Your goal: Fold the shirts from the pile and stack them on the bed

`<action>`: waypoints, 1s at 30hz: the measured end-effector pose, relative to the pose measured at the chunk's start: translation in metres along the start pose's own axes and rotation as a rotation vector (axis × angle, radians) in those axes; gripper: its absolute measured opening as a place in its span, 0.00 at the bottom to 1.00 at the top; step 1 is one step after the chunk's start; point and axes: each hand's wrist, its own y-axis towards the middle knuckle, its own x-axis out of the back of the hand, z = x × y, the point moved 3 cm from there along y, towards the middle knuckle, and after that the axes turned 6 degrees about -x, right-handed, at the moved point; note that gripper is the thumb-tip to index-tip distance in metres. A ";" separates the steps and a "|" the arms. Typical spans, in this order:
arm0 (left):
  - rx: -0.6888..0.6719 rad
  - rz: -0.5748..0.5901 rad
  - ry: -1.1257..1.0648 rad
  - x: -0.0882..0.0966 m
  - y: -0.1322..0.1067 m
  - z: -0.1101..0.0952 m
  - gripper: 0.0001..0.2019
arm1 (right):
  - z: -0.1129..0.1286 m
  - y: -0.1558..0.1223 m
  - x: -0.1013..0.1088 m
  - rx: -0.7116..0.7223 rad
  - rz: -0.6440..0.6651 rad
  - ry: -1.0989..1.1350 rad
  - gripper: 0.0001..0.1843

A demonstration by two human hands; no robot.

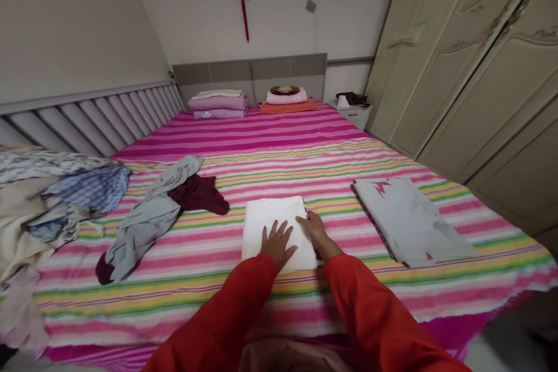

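A flat white rectangle that looks like folded cloth (265,215) lies on the striped bedspread in front of me, with a dark strip showing along its right edge. My left hand (278,245) rests flat on top of it, fingers spread. At the right edge, my right hand (317,232) has its thumb on the upper surface and its other fingers curled at the side, gripping the border. The undersides of those fingers are hidden.
A grey folded piece (410,221) with red marks lies to the right. On the left are a crumpled grey garment (150,215), a maroon one (200,193) and a heap of clothes (52,203). Folded lilac bedding (220,103) and a pink pillow (285,95) sit by the headboard (288,72).
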 end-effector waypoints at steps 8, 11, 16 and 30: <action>-0.011 0.096 -0.103 -0.005 0.001 0.001 0.34 | 0.039 -0.033 -0.004 0.173 -0.178 -0.321 0.30; -0.055 0.073 -0.195 0.010 0.008 0.018 0.28 | 0.045 -0.047 -0.022 0.334 -0.059 -0.485 0.29; 0.022 -0.073 -0.211 0.051 0.032 0.081 0.20 | 0.025 -0.054 -0.030 0.264 0.004 -0.570 0.31; -0.119 0.039 -0.215 0.059 0.133 0.079 0.20 | 0.017 -0.056 -0.033 0.330 -0.134 -0.748 0.29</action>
